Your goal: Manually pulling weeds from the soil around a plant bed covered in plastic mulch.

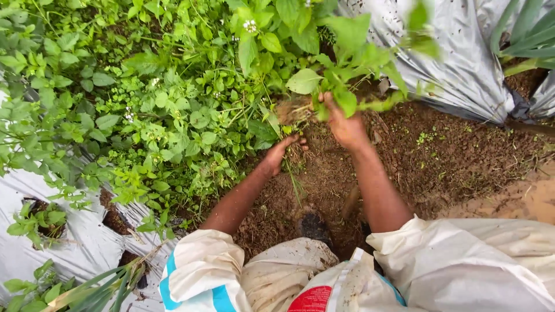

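My right hand (345, 126) is closed around a bunch of uprooted green weeds (352, 86), held up above the bare brown soil (439, 156); a clump of roots and earth (292, 110) hangs at the bunch's left end. Lower and to the left, my left hand (280, 153) reaches into the base of the dense weed patch (173, 104), fingers curled among stems at the soil line. Whether it grips a stem is hard to tell. Both forearms come out of white sleeves.
Silver plastic mulch sheeting (462, 63) covers the bed at upper right and another sheet (75, 242) at lower left, with planting holes holding small plants (40, 219). Long-bladed leaves (526, 40) stand at the top right. A dark boot toe (315, 226) shows between my knees.
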